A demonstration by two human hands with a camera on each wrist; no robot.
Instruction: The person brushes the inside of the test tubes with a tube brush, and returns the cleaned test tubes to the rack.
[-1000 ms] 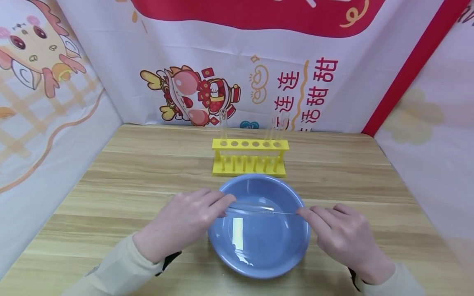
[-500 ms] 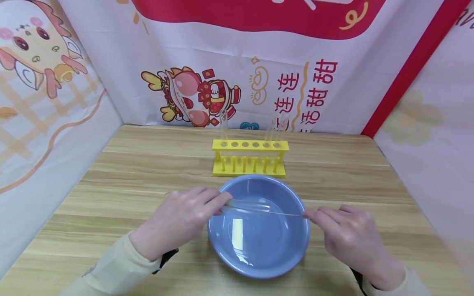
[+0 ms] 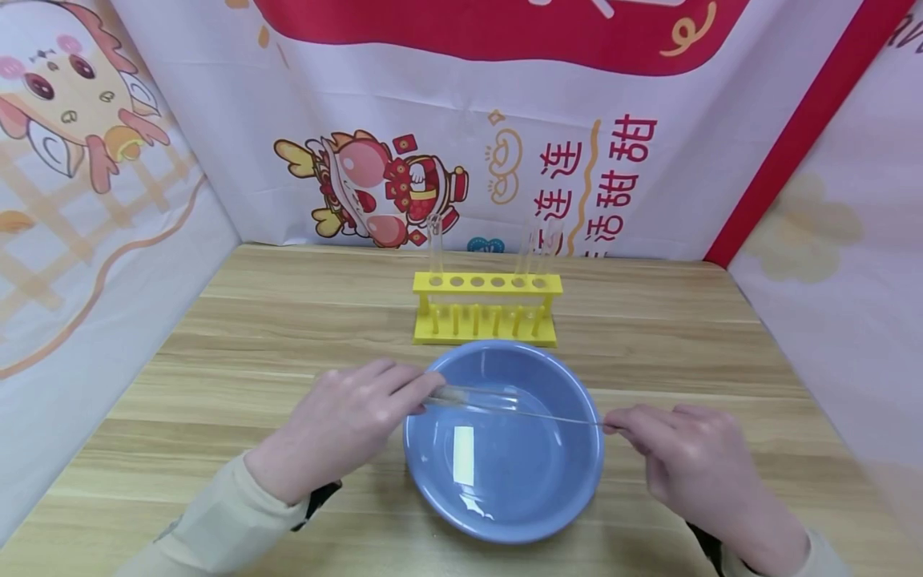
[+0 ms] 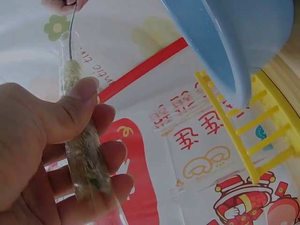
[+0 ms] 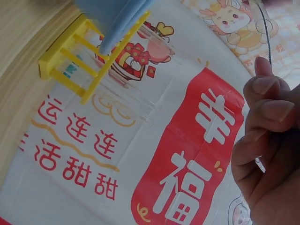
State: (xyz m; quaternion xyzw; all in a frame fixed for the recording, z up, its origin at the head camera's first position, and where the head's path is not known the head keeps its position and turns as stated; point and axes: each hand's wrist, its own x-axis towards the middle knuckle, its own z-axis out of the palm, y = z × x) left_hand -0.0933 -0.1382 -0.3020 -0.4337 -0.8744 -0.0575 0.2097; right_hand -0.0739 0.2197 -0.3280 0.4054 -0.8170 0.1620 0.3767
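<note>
My left hand (image 3: 353, 421) grips a clear glass test tube (image 3: 497, 393) that lies nearly level over a blue basin (image 3: 505, 535). Inside the tube is a brush with pale bristles (image 4: 72, 70), seen through the glass between my fingers in the left wrist view. A thin twisted wire handle (image 3: 562, 418) runs from the tube's mouth across the basin. Its far end is pinched by my right hand (image 3: 699, 461), beyond the basin's right rim. In the right wrist view the wire (image 5: 268, 40) rises past my fingertips; part of it is hidden in the hand.
Behind the basin stands a yellow test tube rack (image 3: 487, 284) with upright clear tubes (image 3: 436, 248) at its left and right ends. The wooden table (image 3: 288, 320) meets a printed cloth backdrop (image 3: 461, 104) at the back and sides.
My right hand has moved right, drawing more of the wire out of the tube. My left hand has shifted slightly left with the tube.
</note>
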